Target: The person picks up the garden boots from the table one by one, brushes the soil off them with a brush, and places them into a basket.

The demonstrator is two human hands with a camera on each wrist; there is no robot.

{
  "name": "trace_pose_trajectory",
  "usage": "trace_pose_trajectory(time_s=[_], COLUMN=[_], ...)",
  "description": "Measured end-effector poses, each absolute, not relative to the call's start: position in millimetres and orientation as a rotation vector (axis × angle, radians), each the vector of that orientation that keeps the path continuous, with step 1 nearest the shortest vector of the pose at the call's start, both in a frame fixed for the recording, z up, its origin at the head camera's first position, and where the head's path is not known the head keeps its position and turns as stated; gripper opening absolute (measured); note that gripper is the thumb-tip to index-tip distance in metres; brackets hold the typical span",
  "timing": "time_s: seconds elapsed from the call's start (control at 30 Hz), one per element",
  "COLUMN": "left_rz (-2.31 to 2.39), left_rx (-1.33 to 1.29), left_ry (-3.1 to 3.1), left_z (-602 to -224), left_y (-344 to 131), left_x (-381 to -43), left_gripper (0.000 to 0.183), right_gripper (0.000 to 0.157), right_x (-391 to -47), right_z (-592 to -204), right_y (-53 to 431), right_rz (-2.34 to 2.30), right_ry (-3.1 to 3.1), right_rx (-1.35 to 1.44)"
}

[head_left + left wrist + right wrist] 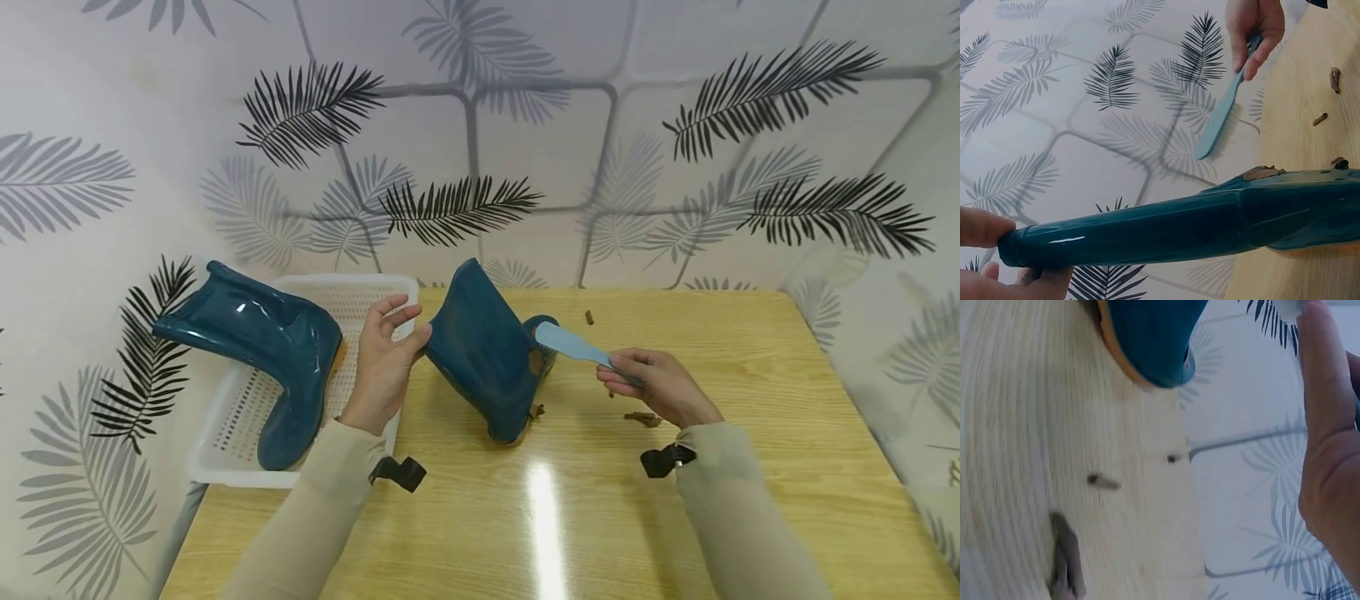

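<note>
A dark teal rain boot (480,350) with a tan sole stands tilted over the wooden table. At the rim of its shaft, my left hand (386,358) pinches the edge between thumb and fingers, as the left wrist view also shows. Brown mud (1263,172) clings to the boot's side. My right hand (660,383) grips the dark handle end of a light blue paddle-shaped tool (573,342). The tool's wide flat end overlaps the boot's foot in the head view. Only part of the boot's foot (1154,337) shows in the right wrist view.
At left, a second teal boot (262,308) lies across a white perforated basket (206,467), its shaft jutting past the rim. Brown mud pieces (643,418) are scattered on the table (720,517) near my right hand. A leaf-patterned wall (525,150) rises behind the table.
</note>
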State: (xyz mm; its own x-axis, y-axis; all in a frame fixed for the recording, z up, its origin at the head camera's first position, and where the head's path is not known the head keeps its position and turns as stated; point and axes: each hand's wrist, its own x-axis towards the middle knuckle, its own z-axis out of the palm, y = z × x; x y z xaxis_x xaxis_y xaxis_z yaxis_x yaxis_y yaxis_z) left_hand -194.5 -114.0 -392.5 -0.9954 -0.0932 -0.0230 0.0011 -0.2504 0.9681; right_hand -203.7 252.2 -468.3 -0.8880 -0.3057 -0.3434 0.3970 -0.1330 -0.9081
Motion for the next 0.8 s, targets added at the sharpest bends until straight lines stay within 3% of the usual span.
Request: trace_pose_trajectory(time_s=[0.33,0.57,0.8], left_rz=[-2.451,-2.448,-2.472], left_rx=[0.133,0.146,0.155], left_ry=[-1.863,-1.866,-1.837], left_z=[-392,-392,-392], left_y=[-113,-115,-114], left_x=[-195,-195,-193], left_gripper=[0.049,0.049,0.047], right_gripper=[0.044,0.049,0.048], right_x=[-202,-200,-206], right_z=[-493,-483,-486], right_y=[237,251,233], right_rz=[-1.915,-1.915,-1.957], right_ry=[1.823,1.795,1.815], right_rx=[0.131,0.117,0.061])
